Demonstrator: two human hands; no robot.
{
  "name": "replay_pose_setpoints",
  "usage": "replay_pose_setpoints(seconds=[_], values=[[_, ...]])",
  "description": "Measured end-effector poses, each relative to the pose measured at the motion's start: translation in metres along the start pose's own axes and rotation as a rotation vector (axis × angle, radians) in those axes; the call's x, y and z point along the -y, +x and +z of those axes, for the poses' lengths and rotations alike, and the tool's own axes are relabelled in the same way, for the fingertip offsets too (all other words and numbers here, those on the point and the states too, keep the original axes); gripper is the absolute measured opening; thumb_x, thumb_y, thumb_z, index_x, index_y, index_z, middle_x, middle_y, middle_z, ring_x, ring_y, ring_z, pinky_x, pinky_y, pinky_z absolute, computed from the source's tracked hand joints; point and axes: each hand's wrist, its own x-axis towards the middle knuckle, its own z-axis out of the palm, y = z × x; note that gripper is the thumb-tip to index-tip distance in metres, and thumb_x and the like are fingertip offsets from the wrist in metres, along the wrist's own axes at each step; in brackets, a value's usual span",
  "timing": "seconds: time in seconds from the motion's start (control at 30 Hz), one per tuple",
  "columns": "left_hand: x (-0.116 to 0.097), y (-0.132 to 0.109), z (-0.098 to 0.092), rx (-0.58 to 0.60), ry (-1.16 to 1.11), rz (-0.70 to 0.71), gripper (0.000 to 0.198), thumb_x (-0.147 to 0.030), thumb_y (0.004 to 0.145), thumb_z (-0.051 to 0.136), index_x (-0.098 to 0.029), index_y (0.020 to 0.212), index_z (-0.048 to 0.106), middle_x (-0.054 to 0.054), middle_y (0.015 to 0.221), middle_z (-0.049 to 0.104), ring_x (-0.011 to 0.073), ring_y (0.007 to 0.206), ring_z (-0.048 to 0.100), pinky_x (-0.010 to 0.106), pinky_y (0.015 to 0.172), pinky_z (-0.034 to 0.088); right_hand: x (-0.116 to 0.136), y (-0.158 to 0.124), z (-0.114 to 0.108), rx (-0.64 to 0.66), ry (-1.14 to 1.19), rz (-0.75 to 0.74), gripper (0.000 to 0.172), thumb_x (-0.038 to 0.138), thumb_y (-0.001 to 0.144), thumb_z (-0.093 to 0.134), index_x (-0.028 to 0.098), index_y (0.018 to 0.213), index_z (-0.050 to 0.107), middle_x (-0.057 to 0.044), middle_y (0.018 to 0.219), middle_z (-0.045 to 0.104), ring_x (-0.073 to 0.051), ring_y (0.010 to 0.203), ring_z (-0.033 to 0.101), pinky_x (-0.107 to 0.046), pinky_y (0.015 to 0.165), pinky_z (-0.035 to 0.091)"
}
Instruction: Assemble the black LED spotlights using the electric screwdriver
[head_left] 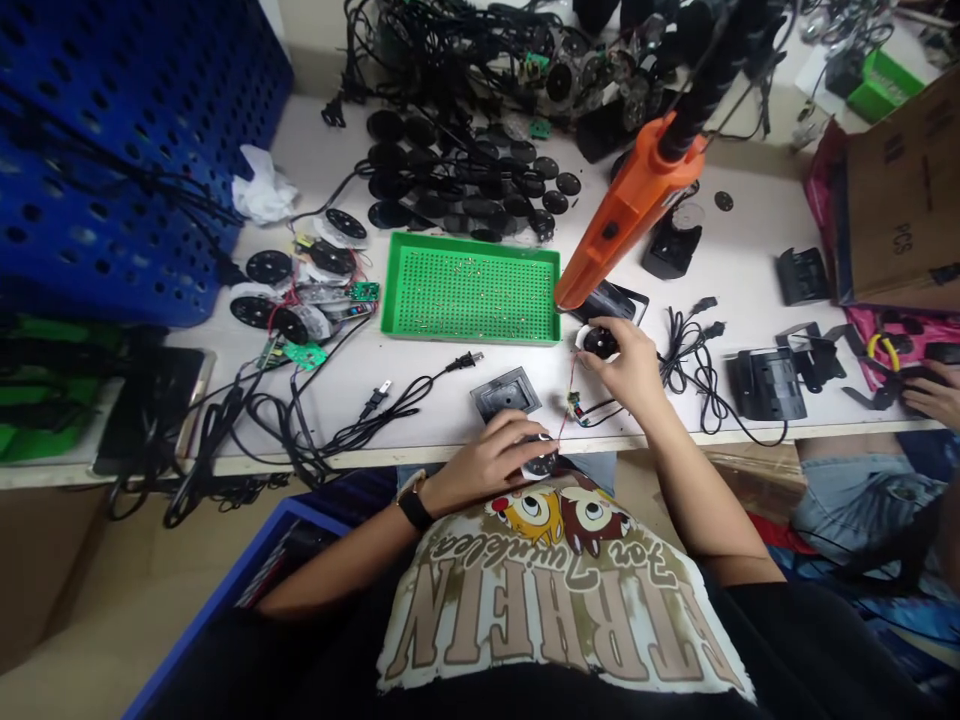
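Head view: left grip (495, 452) clamps one disc (541, 459) at the table edge (375, 460), right grip (627, 366) another disc (600, 343) inboard.

Your left hand (487, 455) holds one round black part (541, 461), and your right hand (628, 365) pinches a second black part (600, 342). Thin red wires (573, 374) run to a little board (575, 404) between them. A green tray (450, 336) holds tiny bits (469, 266), with an orange tool (621, 225) by its corner

A blue perforated crate (187, 50) fills the upper left of the frame, with crumpled white tissue (262, 188) beside it on the bench (739, 250). At the upper right are 1 cardboard box (900, 190) and 1 green bin (876, 98).
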Motion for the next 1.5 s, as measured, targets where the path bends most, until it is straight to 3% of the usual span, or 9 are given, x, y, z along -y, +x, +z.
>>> replay_pose_setpoints(seconds=[0.1,0.23,0.43,0.7,0.83,0.97,1.1,1.27,1.5], values=[[0.0,-0.01,-0.008,-0.081,-0.006,-0.079,0.04,-0.03,0.099,0.068,-0.025,0.137,0.061,0.012,0.122,0.067,0.0281,0.119,0.059,0.051,0.101,0.058,-0.01,0.003,0.001,-0.039,-0.017,-0.001,0.036,0.029,0.081,0.078,0.023,0.115,0.071,-0.011,0.117,0.076,-0.034,0.112,0.069,-0.054,0.102,0.056],[-0.004,-0.017,-0.013,0.035,0.009,-0.113,0.032,-0.031,0.101,0.064,-0.022,0.132,0.065,0.012,0.117,0.067,0.0262,0.112,0.062,0.044,0.096,0.06,-0.018,-0.001,0.001,-0.214,0.15,0.072,0.043,0.045,0.086,0.074,0.025,0.123,0.065,-0.011,0.124,0.072,-0.031,0.112,0.069,-0.05,0.096,0.06],[-0.008,-0.02,-0.014,0.013,0.022,-0.1,0.034,-0.027,0.1,0.065,-0.02,0.133,0.063,0.013,0.117,0.067,0.0259,0.113,0.061,0.042,0.095,0.061,-0.014,-0.003,-0.034,-0.406,0.484,0.012,0.053,0.051,0.096,0.059,0.035,0.144,0.044,-0.012,0.148,0.056,-0.032,0.123,0.067,-0.055,0.09,0.063],[0.011,0.003,-0.002,-0.365,0.084,-0.283,0.043,-0.018,0.091,0.077,-0.026,0.131,0.062,0.009,0.126,0.07,0.026,0.12,0.065,0.05,0.107,0.054,-0.003,0.006,-0.013,0.065,0.046,-0.149,0.041,0.039,0.091,0.072,0.026,0.129,0.067,-0.012,0.132,0.071,-0.034,0.124,0.066,-0.056,0.108,0.054],[0.024,0.007,0.003,-0.383,0.044,-0.377,0.05,-0.03,0.083,0.087,-0.025,0.128,0.065,0.009,0.125,0.07,0.0281,0.121,0.066,0.051,0.109,0.053,-0.004,0.007,-0.004,0.12,-0.053,-0.164,0.048,0.038,0.089,0.073,0.023,0.134,0.065,-0.016,0.139,0.068,-0.04,0.133,0.06,-0.065,0.114,0.046],[0.023,0.003,-0.001,-0.294,-0.021,-0.395,0.066,-0.039,0.077,0.092,-0.024,0.134,0.063,0.012,0.132,0.066,0.0312,0.128,0.062,0.055,0.113,0.05,0.025,0.011,-0.019,-0.06,0.194,-0.217,0.066,0.053,0.093,0.069,0.034,0.151,0.046,-0.012,0.15,0.058,-0.036,0.135,0.06,-0.063,0.113,0.05],[0.018,0.004,0.0,-0.387,-0.073,-0.409,0.044,-0.036,0.09,0.08,-0.023,0.129,0.064,0.012,0.129,0.067,0.0277,0.125,0.064,0.05,0.11,0.053,0.079,0.032,-0.024,-0.199,0.412,-0.274,0.071,0.068,0.099,0.049,0.042,0.159,0.021,-0.01,0.155,0.048,-0.031,0.135,0.06,-0.055,0.107,0.057],[0.012,0.013,0.007,-0.463,0.059,-0.399,0.041,-0.02,0.088,0.081,-0.02,0.125,0.063,0.01,0.117,0.07,0.0279,0.118,0.062,0.048,0.104,0.054,0.124,0.051,-0.007,-0.241,0.604,-0.232,0.075,0.078,0.098,0.03,0.035,0.159,0.021,-0.013,0.131,0.058,-0.028,0.107,0.069,-0.046,0.088,0.063],[0.011,0.013,0.004,-0.421,0.011,-0.414,0.042,-0.023,0.088,0.08,-0.021,0.127,0.062,0.01,0.121,0.068,0.0277,0.119,0.061,0.051,0.109,0.052,0.135,0.009,-0.009,-0.168,0.839,-0.214,0.082,0.085,0.087,0.032,0.036,0.152,0.044,-0.008,0.102,0.051,-0.021,0.069,0.06,-0.04,0.06,0.056]])
